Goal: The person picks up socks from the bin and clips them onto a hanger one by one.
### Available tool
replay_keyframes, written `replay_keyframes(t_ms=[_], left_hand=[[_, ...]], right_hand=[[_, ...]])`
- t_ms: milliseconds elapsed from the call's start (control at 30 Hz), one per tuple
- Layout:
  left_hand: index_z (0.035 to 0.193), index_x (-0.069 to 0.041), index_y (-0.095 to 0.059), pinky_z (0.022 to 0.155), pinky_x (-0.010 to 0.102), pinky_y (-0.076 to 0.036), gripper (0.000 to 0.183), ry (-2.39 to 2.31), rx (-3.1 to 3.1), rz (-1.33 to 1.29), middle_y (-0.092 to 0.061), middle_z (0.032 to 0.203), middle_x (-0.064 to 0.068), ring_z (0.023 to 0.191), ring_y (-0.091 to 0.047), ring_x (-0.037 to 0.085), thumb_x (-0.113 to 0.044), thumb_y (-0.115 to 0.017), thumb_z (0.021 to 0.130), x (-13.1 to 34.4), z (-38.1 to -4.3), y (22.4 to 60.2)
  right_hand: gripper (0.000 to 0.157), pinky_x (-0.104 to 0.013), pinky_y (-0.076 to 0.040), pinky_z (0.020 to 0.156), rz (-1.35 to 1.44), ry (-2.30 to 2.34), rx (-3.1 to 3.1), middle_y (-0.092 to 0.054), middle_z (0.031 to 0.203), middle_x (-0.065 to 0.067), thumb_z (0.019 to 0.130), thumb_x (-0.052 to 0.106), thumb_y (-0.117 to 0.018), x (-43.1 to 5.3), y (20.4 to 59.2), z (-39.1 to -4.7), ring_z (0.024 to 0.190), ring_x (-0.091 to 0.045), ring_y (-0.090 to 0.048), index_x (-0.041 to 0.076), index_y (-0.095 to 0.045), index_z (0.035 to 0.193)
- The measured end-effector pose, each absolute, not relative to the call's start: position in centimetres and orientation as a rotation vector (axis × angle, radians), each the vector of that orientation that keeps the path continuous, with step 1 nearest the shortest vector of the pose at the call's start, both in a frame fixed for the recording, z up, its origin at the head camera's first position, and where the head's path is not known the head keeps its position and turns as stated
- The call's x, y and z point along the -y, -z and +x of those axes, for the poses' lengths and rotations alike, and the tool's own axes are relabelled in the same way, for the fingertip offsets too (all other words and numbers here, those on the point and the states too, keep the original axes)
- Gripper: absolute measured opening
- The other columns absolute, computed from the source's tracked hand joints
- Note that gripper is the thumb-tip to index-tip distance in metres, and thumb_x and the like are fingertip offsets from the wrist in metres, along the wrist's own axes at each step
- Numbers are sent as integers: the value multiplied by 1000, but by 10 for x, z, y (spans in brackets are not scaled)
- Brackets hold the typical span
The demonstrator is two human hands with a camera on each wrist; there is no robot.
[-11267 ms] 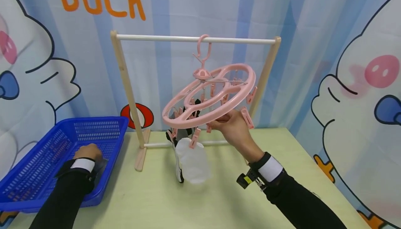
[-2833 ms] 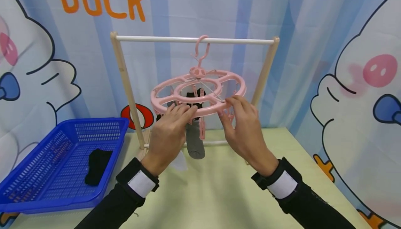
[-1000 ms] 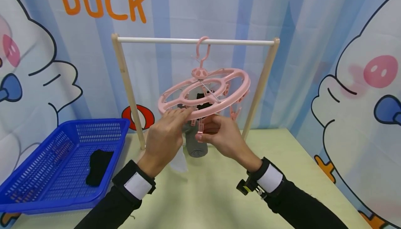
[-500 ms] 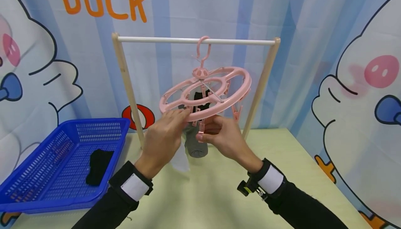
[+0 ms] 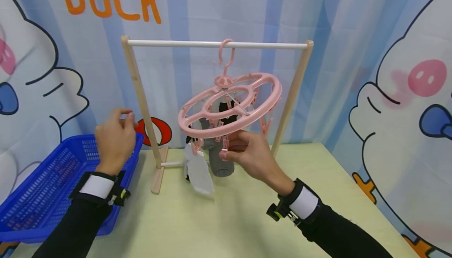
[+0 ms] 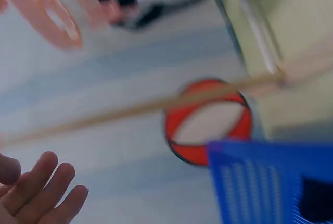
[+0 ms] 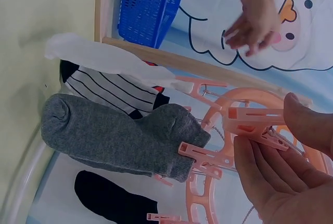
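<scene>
A round pink clip hanger (image 5: 229, 120) hangs tilted from the rack's bar. Beneath its rim my right hand (image 5: 250, 154) pinches a pink clothespin (image 7: 255, 122) between thumb and fingers; no sock shows in that clip. Socks hang from other clips: a white one (image 5: 199, 171), a grey one (image 7: 114, 135), a striped one (image 7: 112, 88) and a black one (image 7: 112, 198). My left hand (image 5: 114, 142) holds nothing, fingers loosely bent, above the blue basket (image 5: 75, 148). A black sock (image 6: 315, 200) lies in the basket, hidden by my arm in the head view.
A wooden rack with a white top bar (image 5: 169, 43) stands on the pale yellow table (image 5: 240, 218). The basket is left of the rack's left post (image 5: 141, 97). A printed curtain (image 5: 332, 93) closes off the back and sides.
My left hand has let go of the hanger rim and moved left over the basket, uncovering the white sock. My right hand keeps its pinch on the clothespin. Earlier, both hands were at the rim.
</scene>
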State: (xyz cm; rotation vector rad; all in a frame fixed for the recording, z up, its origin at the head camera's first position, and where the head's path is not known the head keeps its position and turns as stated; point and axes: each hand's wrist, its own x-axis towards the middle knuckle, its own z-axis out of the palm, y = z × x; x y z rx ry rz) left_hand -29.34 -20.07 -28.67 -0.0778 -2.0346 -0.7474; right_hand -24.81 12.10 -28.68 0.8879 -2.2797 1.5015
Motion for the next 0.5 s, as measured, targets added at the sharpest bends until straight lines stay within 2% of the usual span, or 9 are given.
replay_keyframes(t_ms=[167, 300, 367, 500], left_hand=[[117, 11, -56, 77, 62, -46, 34, 725, 2335, 212, -63, 100, 33, 89, -58, 49, -17, -43, 104, 251, -311, 307], [124, 18, -44, 87, 68, -38, 41, 646, 2654, 385, -46, 114, 46, 105, -42, 61, -13, -42, 98, 279, -320, 333], [128, 19, -37, 91, 70, -34, 45, 626, 2785, 465, -36, 118, 52, 109, -35, 66, -12, -43, 96, 291, -323, 348], [143, 13, -17, 99, 72, -19, 55, 675, 3024, 582, -11, 124, 60, 117, -15, 72, -16, -34, 100, 307, -326, 374]], right_hand=[[32, -33, -57, 78, 896, -1488, 2263, -70, 99, -6, 81, 3, -78, -124, 287, -248, 89, -14, -67, 3, -67, 112], [33, -33, -57, 78, 901, -1505, 2256, -70, 99, -7, 81, 3, -78, -124, 286, -248, 89, -15, -67, 3, -67, 112], [33, -32, -57, 78, 908, -1520, 2254, -70, 99, -7, 81, 2, -78, -123, 286, -248, 90, -15, -67, 3, -67, 112], [32, -32, -57, 78, 925, -1534, 2245, -70, 98, -9, 81, 2, -78, -121, 286, -248, 89, -16, -68, 1, -67, 111]])
